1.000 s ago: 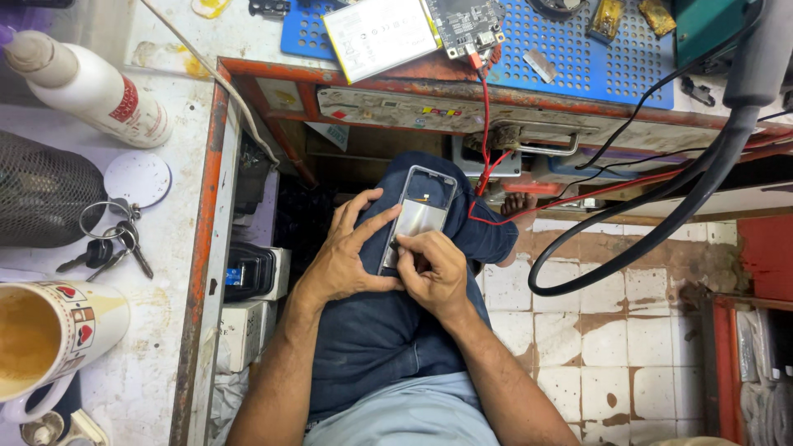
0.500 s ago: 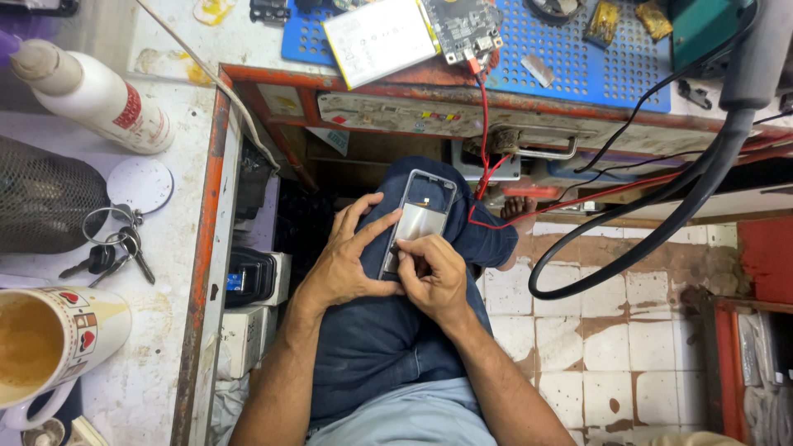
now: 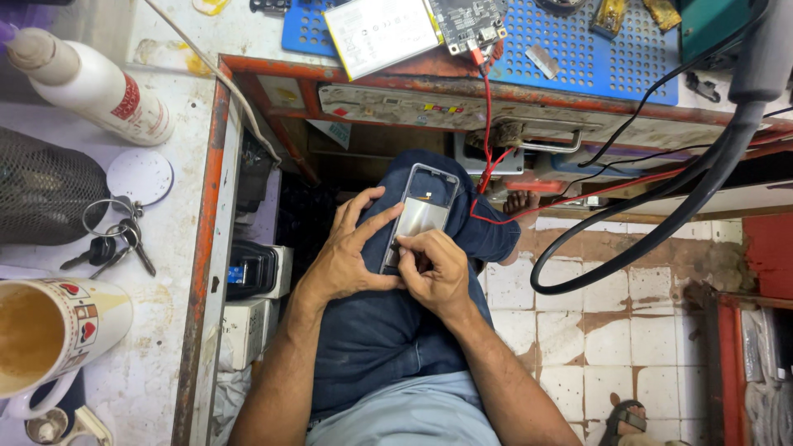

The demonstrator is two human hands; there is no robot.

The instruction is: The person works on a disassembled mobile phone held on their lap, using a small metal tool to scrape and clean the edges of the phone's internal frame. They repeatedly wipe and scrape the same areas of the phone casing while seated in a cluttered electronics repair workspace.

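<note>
While the person sits with a knee raised under the workbench edge, the head view shows an opened phone (image 3: 420, 216), a metal inner plate showing inside its frame, resting on the jeans-clad thigh (image 3: 372, 330). The left hand (image 3: 351, 256) cups the phone from its left side, fingers spread and curled around the edge, the index finger lying across the plate. The right hand (image 3: 436, 268) sits at the phone's lower end with fingers bunched tightly and fingertips pressed to the bottom edge; whether they pinch anything small cannot be told. A red wire (image 3: 486, 132) runs down from a circuit board (image 3: 467, 18) on the blue perforated mat (image 3: 595, 58), passing just beside the phone. On the white table to the left stand a white bottle (image 3: 91, 87), a bunch of keys (image 3: 116, 244) and a mug (image 3: 45, 334) of brown liquid. A thick black cable (image 3: 661, 223) loops over the tiled floor (image 3: 611, 330).
</note>
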